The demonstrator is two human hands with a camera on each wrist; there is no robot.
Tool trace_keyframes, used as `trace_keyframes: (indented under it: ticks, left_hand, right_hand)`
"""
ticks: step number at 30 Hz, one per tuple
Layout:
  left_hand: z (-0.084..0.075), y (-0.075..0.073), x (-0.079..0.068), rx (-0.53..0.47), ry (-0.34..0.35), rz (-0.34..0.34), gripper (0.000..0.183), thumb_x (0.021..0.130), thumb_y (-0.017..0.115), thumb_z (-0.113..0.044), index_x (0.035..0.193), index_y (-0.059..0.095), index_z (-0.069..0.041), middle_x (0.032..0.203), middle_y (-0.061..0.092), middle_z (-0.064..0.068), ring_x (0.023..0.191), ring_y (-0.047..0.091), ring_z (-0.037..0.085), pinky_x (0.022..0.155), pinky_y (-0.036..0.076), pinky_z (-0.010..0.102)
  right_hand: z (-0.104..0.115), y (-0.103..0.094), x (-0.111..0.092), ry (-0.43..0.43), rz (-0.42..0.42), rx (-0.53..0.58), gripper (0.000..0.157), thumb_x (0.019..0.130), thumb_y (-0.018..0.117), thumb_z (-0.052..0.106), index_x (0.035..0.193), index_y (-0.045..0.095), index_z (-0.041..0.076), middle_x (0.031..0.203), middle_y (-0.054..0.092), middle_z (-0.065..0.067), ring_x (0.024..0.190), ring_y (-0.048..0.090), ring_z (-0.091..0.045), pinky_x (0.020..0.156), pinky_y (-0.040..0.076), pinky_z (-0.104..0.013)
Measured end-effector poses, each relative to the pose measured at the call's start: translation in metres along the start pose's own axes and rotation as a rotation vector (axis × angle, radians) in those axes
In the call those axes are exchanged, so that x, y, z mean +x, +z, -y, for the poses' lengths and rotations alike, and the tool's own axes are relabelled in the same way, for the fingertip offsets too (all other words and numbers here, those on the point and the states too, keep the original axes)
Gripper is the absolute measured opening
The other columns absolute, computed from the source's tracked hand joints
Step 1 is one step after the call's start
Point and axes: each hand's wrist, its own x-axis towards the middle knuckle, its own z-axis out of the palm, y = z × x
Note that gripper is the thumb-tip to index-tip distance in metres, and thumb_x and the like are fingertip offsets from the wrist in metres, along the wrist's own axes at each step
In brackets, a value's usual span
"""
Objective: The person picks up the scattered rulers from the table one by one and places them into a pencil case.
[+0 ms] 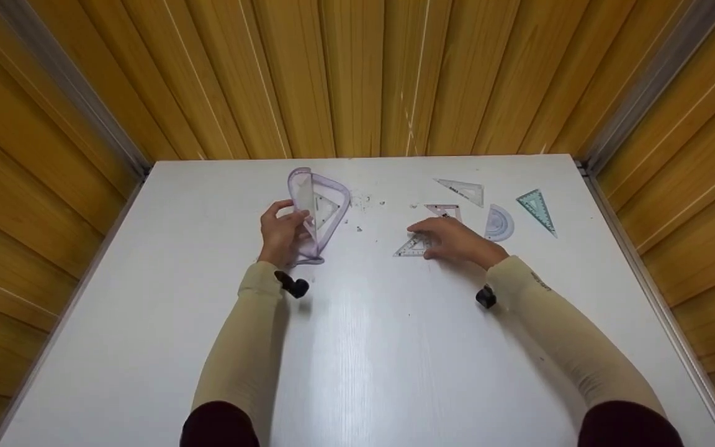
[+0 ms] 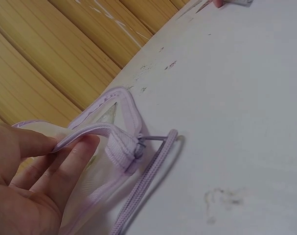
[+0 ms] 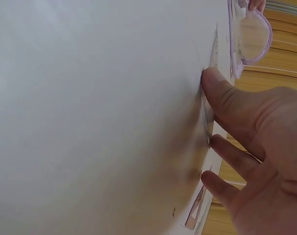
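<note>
My left hand (image 1: 280, 236) pinches the edge of a see-through mesh pouch (image 1: 339, 226) with lilac trim and holds it partly raised. Through the mesh shows a clear triangular piece (image 1: 326, 210), likely a set square. In the left wrist view, the pouch's lilac cord loop (image 2: 147, 188) hangs down beside the trim. My right hand (image 1: 460, 241) grips a clear set square (image 1: 408, 251) by its edges, thumb on the near side and fingers on the far side. The right wrist view shows this set square (image 3: 210, 110) edge-on, low over the white table; contact is unclear.
Just beyond the right hand lies a pinkish set square (image 1: 450, 210). Farther right are a long clear set square (image 1: 470, 191), a bluish protractor (image 1: 499, 222) and a green set square (image 1: 539, 211). Dark marks dot the white table (image 1: 357, 347); wood-look walls (image 1: 357, 74) enclose it.
</note>
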Motion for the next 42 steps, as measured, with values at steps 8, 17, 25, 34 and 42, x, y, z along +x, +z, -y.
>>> trace_keyframes:
  ticks: [8,17,25,34,42]
  left_hand:
    - [0.000,0.000,-0.002,-0.001,-0.001,0.010,0.049,0.095,0.073,-0.005,0.140,0.055,-0.003,0.110,0.073,0.020,0.087,0.073,0.024,0.068,0.061,0.032]
    - [0.002,-0.001,0.001,0.030,0.017,0.013,0.049,0.096,0.073,-0.007,0.141,0.055,-0.004,0.111,0.073,0.020,0.088,0.074,0.025,0.068,0.062,0.032]
    - [0.003,0.000,0.002,0.047,0.015,0.006,0.048,0.095,0.074,-0.009,0.140,0.056,-0.005,0.110,0.074,0.018,0.084,0.073,0.023,0.067,0.061,0.031]
    - [0.003,0.002,0.003,0.047,0.002,0.002,0.048,0.096,0.074,-0.010,0.140,0.056,-0.006,0.109,0.074,0.017,0.084,0.072,0.023,0.068,0.061,0.031]
    - [0.003,0.003,0.000,0.006,0.021,0.013,0.049,0.094,0.074,-0.006,0.140,0.055,-0.003,0.110,0.072,0.021,0.087,0.073,0.026,0.064,0.061,0.031]
  right_hand:
    - [0.001,0.002,0.004,0.040,-0.023,-0.014,0.061,0.085,0.084,0.007,0.142,0.062,0.012,0.143,0.061,-0.007,0.139,0.047,-0.032,0.120,0.031,-0.050]
    - [0.002,0.002,0.005,0.035,-0.077,-0.074,0.058,0.082,0.088,0.012,0.136,0.066,0.008,0.127,0.068,-0.010,0.122,0.056,-0.030,0.111,0.040,-0.049]
    - [0.003,0.001,0.009,0.079,-0.061,-0.141,0.052,0.081,0.089,0.017,0.128,0.071,0.004,0.114,0.067,-0.011,0.106,0.055,-0.028,0.097,0.046,-0.046]
    - [0.002,-0.006,0.011,0.175,-0.049,-0.099,0.046,0.082,0.089,0.019,0.123,0.075,0.006,0.108,0.068,-0.009,0.101,0.056,-0.027,0.094,0.048,-0.045]
    - [-0.004,-0.019,0.008,0.186,-0.072,0.004,0.025,0.091,0.078,0.007,0.116,0.076,0.006,0.102,0.070,-0.009,0.094,0.060,-0.026,0.083,0.050,-0.042]
